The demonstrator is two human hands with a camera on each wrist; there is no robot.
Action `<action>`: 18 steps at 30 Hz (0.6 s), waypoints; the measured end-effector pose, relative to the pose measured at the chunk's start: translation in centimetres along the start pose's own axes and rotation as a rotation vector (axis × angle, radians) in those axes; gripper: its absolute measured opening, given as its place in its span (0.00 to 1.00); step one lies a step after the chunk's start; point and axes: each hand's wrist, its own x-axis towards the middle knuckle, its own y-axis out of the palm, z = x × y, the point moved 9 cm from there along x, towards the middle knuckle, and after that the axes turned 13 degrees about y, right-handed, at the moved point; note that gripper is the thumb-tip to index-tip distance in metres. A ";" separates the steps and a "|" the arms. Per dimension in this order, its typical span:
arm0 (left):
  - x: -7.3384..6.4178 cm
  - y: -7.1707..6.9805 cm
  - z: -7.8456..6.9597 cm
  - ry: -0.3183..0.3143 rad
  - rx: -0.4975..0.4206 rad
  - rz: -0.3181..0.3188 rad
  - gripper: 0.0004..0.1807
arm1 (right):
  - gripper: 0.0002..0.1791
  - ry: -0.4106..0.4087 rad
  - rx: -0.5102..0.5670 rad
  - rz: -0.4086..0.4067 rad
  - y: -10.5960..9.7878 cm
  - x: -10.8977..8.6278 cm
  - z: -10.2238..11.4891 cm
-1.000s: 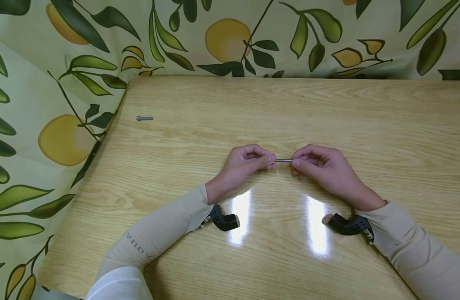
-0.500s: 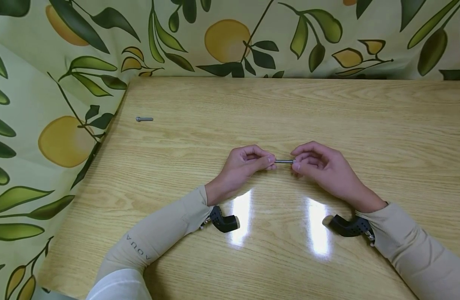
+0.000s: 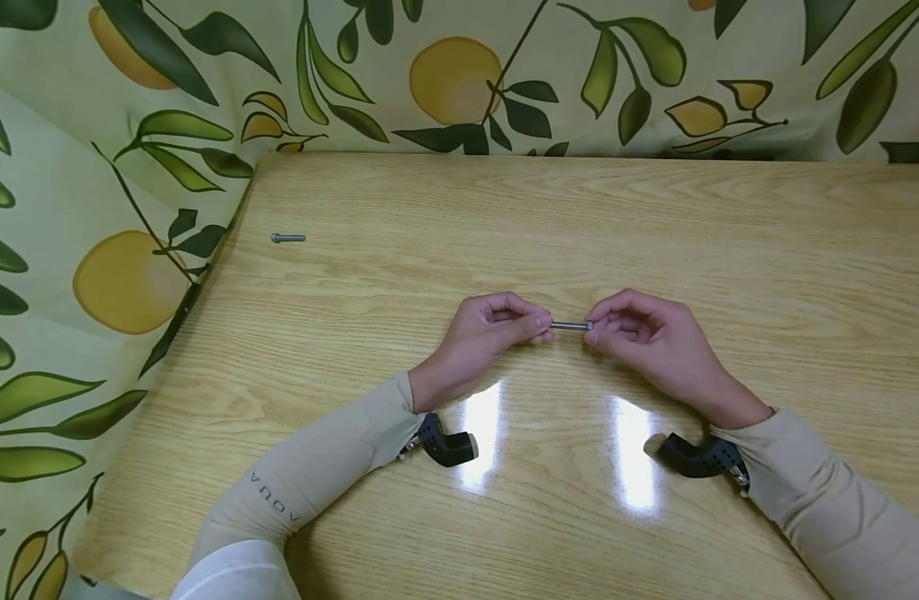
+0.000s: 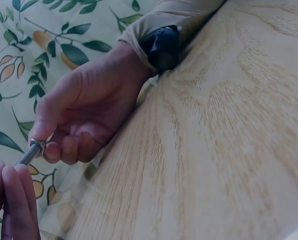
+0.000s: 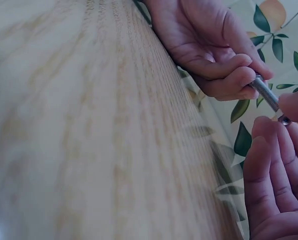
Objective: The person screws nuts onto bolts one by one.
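Note:
My left hand (image 3: 489, 333) pinches one end of a grey metal bolt (image 3: 570, 326) between thumb and fingers, and that end is hidden. The threaded shank runs level to the right, a little above the table. Around its other end sits a small metal nut (image 4: 38, 146), clear in the left wrist view. My right hand (image 3: 650, 337) holds this nut between thumb and index finger, its other fingers loosely bent. In the right wrist view the nut (image 5: 284, 120) lies by the right thumb and fingertips, while the left fingers grip the bolt (image 5: 265, 92) farther up.
Another bolt (image 3: 288, 238) lies on its side at the far left of the wooden table (image 3: 654, 217). A leaf-and-fruit patterned cloth (image 3: 339, 75) borders the back and left edges. Black wrist devices (image 3: 447, 440) sit under both sleeves.
The right index finger has lifted and come back down at the nut, and more of the nut shows between the fingertips. The left hand has stayed nearly still on the bolt.

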 end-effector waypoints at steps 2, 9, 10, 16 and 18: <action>0.0 0.0 0.0 -0.003 -0.010 -0.006 0.12 | 0.07 0.014 0.001 0.001 0.0 0.0 -0.1; 0.0 -0.2 -0.1 0.003 0.006 -0.010 0.13 | 0.06 0.045 0.018 0.021 0.1 0.1 -0.3; 0.0 -0.2 -0.1 0.003 0.003 -0.006 0.13 | 0.06 0.044 0.021 0.023 0.1 0.1 -0.3; 0.0 0.1 0.0 0.005 -0.006 0.017 0.13 | 0.05 0.033 0.037 0.024 -0.1 0.1 -0.3; 0.0 0.1 0.1 0.000 -0.007 0.019 0.12 | 0.06 0.034 0.037 0.026 -0.1 0.1 -0.3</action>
